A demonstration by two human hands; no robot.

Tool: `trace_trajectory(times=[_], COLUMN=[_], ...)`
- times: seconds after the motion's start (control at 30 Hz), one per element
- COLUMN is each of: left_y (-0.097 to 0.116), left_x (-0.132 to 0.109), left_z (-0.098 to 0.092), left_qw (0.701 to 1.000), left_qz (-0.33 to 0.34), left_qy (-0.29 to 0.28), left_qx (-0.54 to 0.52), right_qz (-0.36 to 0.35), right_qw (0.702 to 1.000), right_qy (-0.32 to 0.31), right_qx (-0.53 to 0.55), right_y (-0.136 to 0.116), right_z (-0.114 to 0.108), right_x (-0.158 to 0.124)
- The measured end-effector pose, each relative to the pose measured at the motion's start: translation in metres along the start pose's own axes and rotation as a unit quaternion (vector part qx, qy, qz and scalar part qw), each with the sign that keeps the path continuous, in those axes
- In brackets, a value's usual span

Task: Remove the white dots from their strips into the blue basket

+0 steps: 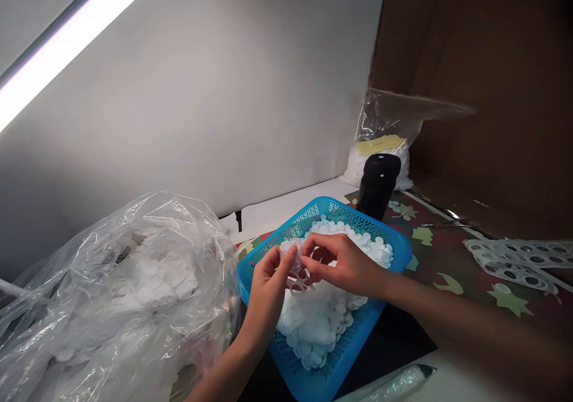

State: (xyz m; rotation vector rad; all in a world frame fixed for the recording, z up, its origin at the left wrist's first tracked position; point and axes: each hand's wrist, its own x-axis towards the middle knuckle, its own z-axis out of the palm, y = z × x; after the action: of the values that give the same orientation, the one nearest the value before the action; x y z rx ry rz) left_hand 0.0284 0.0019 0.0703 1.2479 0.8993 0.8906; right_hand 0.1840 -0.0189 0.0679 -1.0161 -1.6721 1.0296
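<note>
Over a blue plastic basket [398, 244] I hold a thin white sheet with round holes [299, 280]. My left hand [271, 272] pinches its left side between thumb and fingers. My right hand [339, 263] has its fingertips closed on the sheet's upper right part, close to the left thumb. Whether a loose disc is between the right fingertips is too small to tell. Beneath both hands, a heap of small white round discs [313, 336] fills much of the basket.
A large clear plastic bag [170, 277] of white pieces lies left. Behind the basket stand a black cylindrical object [379, 184] and a clear bag of white discs [356, 166]. Punched strips [510, 262] lie right, on a patterned cloth. A wrapped item [398, 384] sits in front.
</note>
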Motion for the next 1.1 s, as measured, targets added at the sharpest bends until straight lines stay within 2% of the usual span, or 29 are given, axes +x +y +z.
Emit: trace_trajectory(times=[0.17,0.3,0.47,0.57,0.73,0.87,1.0,1.1], left_y=[-0.0025,-0.0032,0.0016,0.0025,0.0018,0.0018,0.0012,0.0007], left_x=[0.0005,-0.0001,-0.0006,-0.0007,-0.0035,-0.0038,0.0021,0.0054], left_z=[-0.0004,-0.0002,0.0021,0.0031,0.0036,0.0033,0.0015,0.0009], left_qw=[0.999,0.999,1.0,0.999,0.999,0.997,0.986,0.979], left_qz=[-0.013,-0.005,0.011,0.02,-0.003,-0.066,-0.068,-0.072], left_qy=[0.004,0.009,-0.019,-0.041,-0.037,-0.002,0.074,0.081], left_qx=[-0.039,-0.035,-0.002,0.007,0.001,-0.043,-0.129,-0.174], right_qz=[-0.01,-0.042,-0.045,-0.022,0.013,0.023,0.042,0.067], right_qw=[0.999,0.997,0.998,1.0,0.996,0.995,0.992,0.985], right_qy=[0.026,0.063,0.006,-0.016,-0.033,-0.027,0.016,0.031], right_qx=[0.023,-0.005,-0.031,0.014,0.08,0.094,0.114,0.157], right_y=[-0.0015,0.0,-0.0007,-0.0016,0.0003,0.0045,0.0067,0.005], right_z=[0.001,0.0025,0.0027,0.0011,-0.0021,-0.002,-0.0027,-0.0044], right_x=[-0.0012,-0.0018,-0.0016,-0.0012,-0.0012,-0.0014,-0.0002,0.0014])
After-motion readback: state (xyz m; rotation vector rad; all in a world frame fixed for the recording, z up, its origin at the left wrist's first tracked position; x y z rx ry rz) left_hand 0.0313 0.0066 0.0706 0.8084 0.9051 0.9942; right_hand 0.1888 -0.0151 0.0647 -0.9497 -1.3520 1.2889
